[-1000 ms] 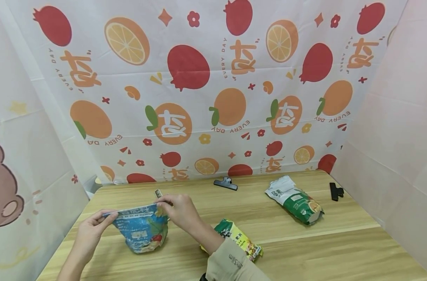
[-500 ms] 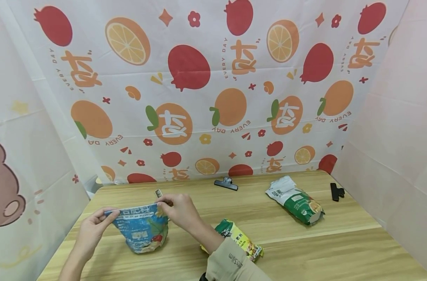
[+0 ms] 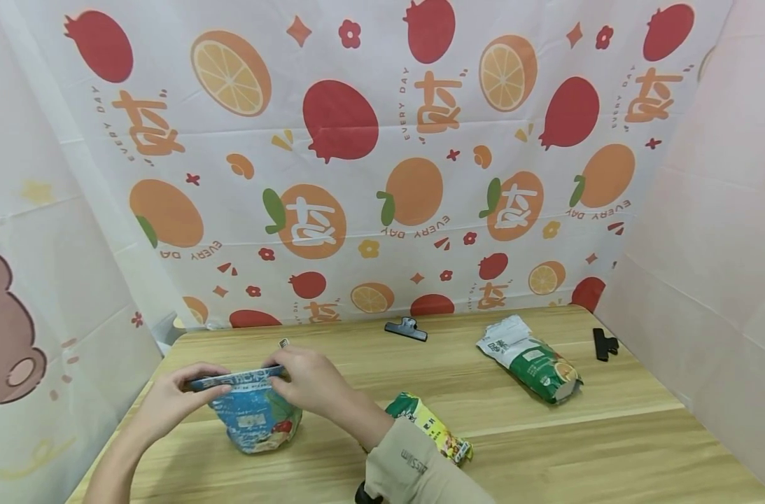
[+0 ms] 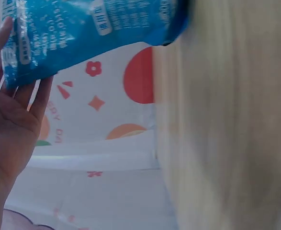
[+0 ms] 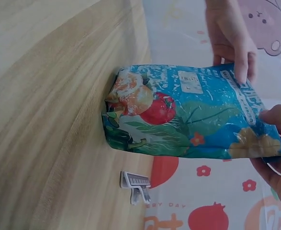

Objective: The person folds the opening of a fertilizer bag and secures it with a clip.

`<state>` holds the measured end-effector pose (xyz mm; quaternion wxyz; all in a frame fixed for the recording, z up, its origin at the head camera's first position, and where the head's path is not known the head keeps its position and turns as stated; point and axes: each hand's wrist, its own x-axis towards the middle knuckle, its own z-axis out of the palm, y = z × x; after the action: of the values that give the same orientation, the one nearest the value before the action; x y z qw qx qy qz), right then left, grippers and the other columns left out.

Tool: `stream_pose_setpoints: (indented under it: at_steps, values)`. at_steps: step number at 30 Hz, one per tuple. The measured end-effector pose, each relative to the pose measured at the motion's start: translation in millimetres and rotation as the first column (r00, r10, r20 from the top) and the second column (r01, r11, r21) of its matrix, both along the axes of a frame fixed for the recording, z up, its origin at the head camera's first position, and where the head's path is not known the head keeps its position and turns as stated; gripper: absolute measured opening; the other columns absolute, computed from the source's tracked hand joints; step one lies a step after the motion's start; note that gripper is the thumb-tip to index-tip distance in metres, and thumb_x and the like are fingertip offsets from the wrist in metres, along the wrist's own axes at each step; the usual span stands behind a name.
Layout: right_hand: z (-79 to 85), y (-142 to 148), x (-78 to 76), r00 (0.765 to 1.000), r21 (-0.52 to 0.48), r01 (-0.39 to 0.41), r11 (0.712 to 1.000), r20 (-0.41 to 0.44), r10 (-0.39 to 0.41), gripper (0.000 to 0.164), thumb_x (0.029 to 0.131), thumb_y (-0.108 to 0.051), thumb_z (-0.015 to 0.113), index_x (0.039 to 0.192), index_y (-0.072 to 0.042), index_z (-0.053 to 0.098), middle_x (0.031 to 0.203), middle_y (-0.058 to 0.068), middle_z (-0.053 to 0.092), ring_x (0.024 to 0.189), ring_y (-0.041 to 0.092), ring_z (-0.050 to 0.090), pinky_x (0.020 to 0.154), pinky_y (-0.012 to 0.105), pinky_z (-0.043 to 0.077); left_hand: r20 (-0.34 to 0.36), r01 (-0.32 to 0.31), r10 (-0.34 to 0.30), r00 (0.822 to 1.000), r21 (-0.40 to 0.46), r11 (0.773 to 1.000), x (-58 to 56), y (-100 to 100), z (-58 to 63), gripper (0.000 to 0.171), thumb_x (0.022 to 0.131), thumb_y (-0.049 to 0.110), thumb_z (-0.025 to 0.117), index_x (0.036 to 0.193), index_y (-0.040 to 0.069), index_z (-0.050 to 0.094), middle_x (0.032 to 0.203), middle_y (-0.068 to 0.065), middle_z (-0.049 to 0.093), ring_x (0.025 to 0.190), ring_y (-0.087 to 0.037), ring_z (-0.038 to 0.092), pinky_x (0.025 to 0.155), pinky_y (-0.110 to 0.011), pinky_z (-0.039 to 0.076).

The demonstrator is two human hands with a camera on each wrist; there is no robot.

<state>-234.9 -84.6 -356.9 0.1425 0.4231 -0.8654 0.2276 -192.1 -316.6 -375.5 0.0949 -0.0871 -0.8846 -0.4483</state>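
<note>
A blue plastic bag (image 3: 253, 423) printed with vegetables stands upright on the table at the left. At its top left corner, my left hand (image 3: 171, 402) pinches the edge, thumb in front and fingers behind. My right hand (image 3: 313, 381) grips the top right corner in the same way. Along the top runs a darker band, and I cannot tell whether it is a fold or the mouth. The right wrist view shows a red tomato print on the bag (image 5: 193, 108), with both hands at its top end. From the left wrist, the left fingers reach behind the bag (image 4: 92, 36).
Behind the bag lies a white patterned clip (image 5: 136, 184). A green and yellow packet (image 3: 429, 427) lies partly under the right forearm. Further right are a green and white bag (image 3: 533, 360) and a black clip (image 3: 604, 344). Another black clip (image 3: 406, 329) lies near the back edge.
Both hands have moved closer together along the bag's top, the left one rightward. The thumbs now lie lower on its front, and the top edge shows a darker band. The bag's base stays put.
</note>
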Motion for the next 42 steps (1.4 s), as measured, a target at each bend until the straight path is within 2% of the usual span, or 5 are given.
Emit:
stream_pose_setpoints:
  at_steps: [5,9,13,28,42]
  values:
    - [3.2,-6,1.3,0.999,0.114,0.028,0.993,-0.025,-0.025,0.019,0.088,-0.028,0.064,0.107,-0.023,0.064,0.102,-0.015,0.06,0.092,-0.004,0.05,0.075,0.01,0.041,0.039,0.046,-0.041,0.998,-0.142,0.989,-3.7,7,11.4,0.036,0.079,0.028,0.073,0.106,0.004,0.066,0.095,-0.008,0.065,0.071,-0.013,0.061,0.059,-0.027,0.05]
    - [2.0,-7,0.7,0.998,0.142,0.033,0.989,-0.049,-0.026,0.02,0.088,-0.029,0.063,0.107,-0.023,0.064,0.101,-0.015,0.061,0.091,-0.002,0.05,0.075,0.011,0.041,-0.02,0.066,-0.076,0.997,-0.323,0.944,-3.3,13,21.1,0.035,0.077,0.031,0.074,0.103,0.008,0.069,0.092,-0.005,0.067,0.072,-0.01,0.06,0.058,-0.026,0.049]
    - [-0.6,-9,-0.1,0.998,0.149,0.038,0.988,-0.061,-0.03,0.021,0.088,-0.033,0.062,0.106,-0.021,0.065,0.1,-0.015,0.061,0.09,-0.002,0.05,0.076,0.011,0.041,-0.076,0.071,-0.111,0.991,-0.405,0.911,-2.5,19,26.3,0.035,0.076,0.031,0.075,0.103,0.01,0.07,0.093,-0.005,0.067,0.075,-0.013,0.062,0.059,-0.027,0.049]
    - [-8.8,-13,0.3,0.989,0.049,0.067,0.997,-0.135,-0.06,0.015,0.086,-0.026,0.066,0.098,-0.017,0.07,0.091,-0.011,0.065,0.081,0.0,0.054,0.069,0.009,0.043,-0.201,0.039,-0.125,0.972,-0.384,0.922,-4.8,23,16.5,0.014,0.072,0.013,0.078,0.085,0.012,0.071,0.081,0.003,0.068,0.069,-0.005,0.06,0.054,-0.023,0.049]
    - [-15.9,-15,-1.3,0.977,-0.03,0.061,0.998,-0.202,-0.066,0.012,0.084,-0.022,0.068,0.093,-0.016,0.071,0.088,-0.011,0.067,0.078,-0.001,0.056,0.068,0.008,0.043,-0.198,-0.013,-0.076,0.977,-0.411,0.912,-4.4,26,16.3,0.014,0.071,0.013,0.078,0.084,0.012,0.072,0.077,0.003,0.067,0.063,-0.004,0.059,0.051,-0.023,0.047]
